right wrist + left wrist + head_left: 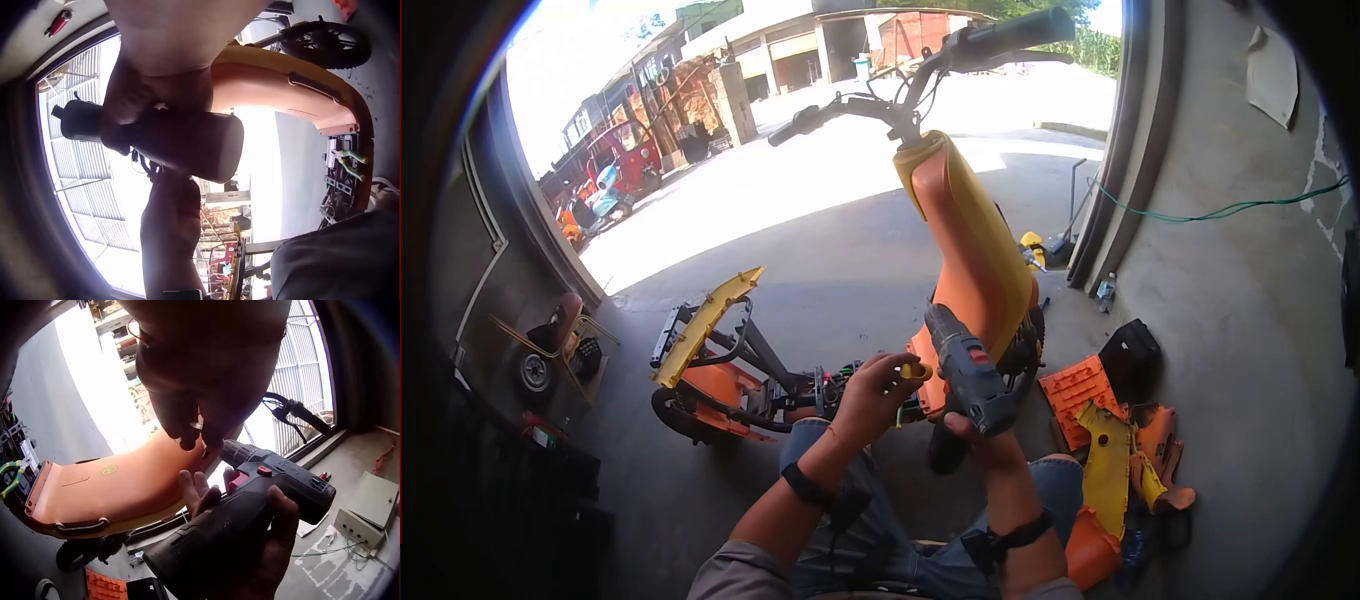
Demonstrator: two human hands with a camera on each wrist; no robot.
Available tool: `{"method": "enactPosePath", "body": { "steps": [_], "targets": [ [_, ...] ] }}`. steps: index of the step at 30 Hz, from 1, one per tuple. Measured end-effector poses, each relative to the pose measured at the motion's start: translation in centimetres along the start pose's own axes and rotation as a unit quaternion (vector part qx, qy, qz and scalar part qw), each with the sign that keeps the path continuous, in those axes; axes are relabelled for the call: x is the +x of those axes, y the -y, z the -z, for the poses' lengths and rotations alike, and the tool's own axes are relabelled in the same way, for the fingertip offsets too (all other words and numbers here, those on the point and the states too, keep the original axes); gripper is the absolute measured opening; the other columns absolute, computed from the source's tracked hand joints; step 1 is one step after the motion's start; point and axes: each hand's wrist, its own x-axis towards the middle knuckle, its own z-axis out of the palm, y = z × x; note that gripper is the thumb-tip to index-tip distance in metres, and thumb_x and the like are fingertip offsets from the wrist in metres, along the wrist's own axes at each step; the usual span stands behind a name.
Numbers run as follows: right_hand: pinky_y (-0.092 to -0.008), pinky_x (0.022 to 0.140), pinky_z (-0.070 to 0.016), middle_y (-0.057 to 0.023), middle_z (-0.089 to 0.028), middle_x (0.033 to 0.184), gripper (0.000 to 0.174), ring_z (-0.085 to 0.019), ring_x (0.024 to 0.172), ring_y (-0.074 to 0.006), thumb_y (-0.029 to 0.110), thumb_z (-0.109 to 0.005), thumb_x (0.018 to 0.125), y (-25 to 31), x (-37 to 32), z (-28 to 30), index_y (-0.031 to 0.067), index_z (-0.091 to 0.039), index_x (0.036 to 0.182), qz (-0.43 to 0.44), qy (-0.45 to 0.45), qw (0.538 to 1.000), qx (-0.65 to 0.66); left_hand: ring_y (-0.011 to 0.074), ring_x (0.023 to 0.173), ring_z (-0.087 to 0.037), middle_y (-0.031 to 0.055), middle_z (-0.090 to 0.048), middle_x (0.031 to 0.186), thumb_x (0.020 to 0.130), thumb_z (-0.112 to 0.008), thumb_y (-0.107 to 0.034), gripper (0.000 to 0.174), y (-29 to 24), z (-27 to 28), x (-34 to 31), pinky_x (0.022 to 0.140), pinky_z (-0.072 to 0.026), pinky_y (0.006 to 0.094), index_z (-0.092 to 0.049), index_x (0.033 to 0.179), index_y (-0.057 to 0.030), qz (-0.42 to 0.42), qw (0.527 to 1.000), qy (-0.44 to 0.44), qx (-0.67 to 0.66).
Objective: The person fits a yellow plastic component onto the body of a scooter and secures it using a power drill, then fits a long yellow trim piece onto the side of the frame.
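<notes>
My right hand (992, 450) grips a cordless drill (972, 372) by its handle, chuck pointing forward and up. My left hand (868, 398) is raised just left of the chuck, its fingertips pinching a small piece (206, 452) mostly hidden by the fingers; I cannot tell its kind. Both hands are over the stripped scooter, close to its orange and yellow body panel (975, 245). Pliers (351, 164) with green and yellow handles lie on the scooter's exposed frame, below the hands.
Handlebars (900, 115) rise ahead. At left is the scooter's rear end with a yellow panel (705, 325). Removed yellow panels (1106, 460), an orange crate-like part (1084, 398) and a black bin (1130, 355) lie on the floor at right. A green cable (1200, 216) crosses the right wall.
</notes>
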Motion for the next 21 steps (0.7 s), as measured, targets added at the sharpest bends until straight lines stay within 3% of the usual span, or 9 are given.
{"method": "enactPosePath", "body": {
  "steps": [3,5,7,8,10,15,18,20,21],
  "targets": [
    [-0.0365,0.094,-0.0538,-0.0105,-0.056,0.125,0.067,-0.058,0.114,-0.02,0.015,-0.075,0.082,0.7,-0.4,-0.1,-0.0012,-0.044,0.139,-0.01,0.025,0.997,0.075,0.0251,0.098,-0.068,0.0128,-0.062,0.119,0.088,-0.073,-0.012,0.03,-1.9,-0.3,0.5,0.08,-0.0552,0.0328,-0.068,0.117,-0.0043,-0.035,0.991,0.055,0.12],
    [-0.0372,0.093,-0.0549,-0.0106,-0.055,0.126,0.066,-0.058,0.114,-0.0212,0.012,-0.072,0.081,-0.2,-0.2,0.7,-0.0001,-0.044,0.139,-0.028,0.037,0.995,0.085,0.0291,0.104,-0.065,0.0126,-0.059,0.125,0.086,-0.074,-0.011,0.03,-1.7,-0.6,1.4,0.085,-0.0532,0.0374,-0.07,0.116,-0.0068,-0.021,0.992,0.083,0.087],
    [-0.0378,0.084,-0.0586,-0.0126,-0.055,0.127,0.071,-0.06,0.114,-0.0253,0.016,-0.071,0.079,-1.4,0.2,1.6,0.0032,-0.04,0.142,-0.039,0.033,0.996,0.076,0.0348,0.113,-0.059,0.0149,-0.061,0.121,0.083,-0.075,-0.011,0.028,-1.7,-0.7,2.1,0.096,-0.0474,0.0421,-0.071,0.11,-0.0062,-0.126,0.963,0.119,0.207],
    [-0.0384,0.076,-0.0623,-0.0146,-0.056,0.127,0.077,-0.062,0.114,-0.0294,0.02,-0.069,0.078,-1.7,0.4,1.8,0.0065,-0.036,0.145,-0.049,0.032,0.996,0.067,0.0348,0.113,-0.059,0.0149,-0.061,0.121,0.083,-0.075,-0.011,0.028,-1.4,-0.9,2.4,0.096,-0.0474,0.0421,-0.071,0.11,-0.0062,-0.126,0.963,0.118,0.207],
    [-0.0391,0.074,-0.0633,-0.0151,-0.054,0.129,0.078,-0.062,0.114,-0.0308,0.02,-0.069,0.079,0.1,0.4,1.4,0.0091,-0.032,0.147,-0.057,0.01,0.994,0.09,0.0382,0.121,-0.051,0.0151,-0.059,0.124,0.081,-0.075,-0.013,0.031,-0.3,-1.3,2.8,0.103,-0.0407,0.0461,-0.072,0.112,-0.0097,-0.145,0.962,0.137,0.185],
    [-0.0411,0.07,-0.0652,-0.0156,-0.051,0.131,0.078,-0.062,0.113,-0.0322,0.018,-0.066,0.082,0.3,0.6,1.3,0.0137,-0.025,0.149,-0.061,-0.035,0.991,0.116,0.0353,0.117,-0.052,0.0135,-0.057,0.123,0.08,-0.075,-0.014,0.039,1.4,-2.2,2.9,0.102,-0.0398,0.0456,-0.069,0.119,-0.0143,-0.125,0.951,0.135,0.249],
    [-0.0404,0.071,-0.0651,-0.0146,-0.052,0.129,0.07,-0.063,0.111,-0.0293,0.015,-0.065,0.085,-0.9,0.7,1.4,0.0114,-0.031,0.146,-0.053,-0.055,0.989,0.126,0.036,0.117,-0.053,0.0156,-0.057,0.123,0.083,-0.074,-0.013,0.036,0.8,-2.5,2.8,0.103,-0.0404,0.0451,-0.07,0.118,-0.0121,-0.099,0.949,0.113,0.277],
    [-0.0344,0.081,-0.0592,-0.0101,-0.06,0.119,0.047,-0.065,0.104,-0.022,0.016,-0.063,0.092,-0.7,0.6,1.1,0.0021,-0.049,0.134,-0.051,-0.082,0.993,0.065,0.0365,0.118,-0.053,0.0159,-0.056,0.123,0.083,-0.073,-0.012,0.036,0.7,-2.7,2.6,0.104,-0.0411,0.0446,-0.069,0.119,-0.0111,-0.094,0.95,0.101,0.281],
    [-0.0344,0.081,-0.0592,-0.0101,-0.06,0.119,0.047,-0.065,0.104,-0.022,0.016,-0.063,0.092,-1.4,0.7,1.4,0.0021,-0.049,0.134,-0.05,-0.091,0.992,0.067,0.034,0.121,-0.053,0.0158,-0.056,0.127,0.084,-0.073,-0.012,0.044,0.8,-2.6,2.3,0.105,-0.0412,0.0432,-0.063,0.127,-0.0082,-0.031,0.967,0.117,0.222]
  ]
}}
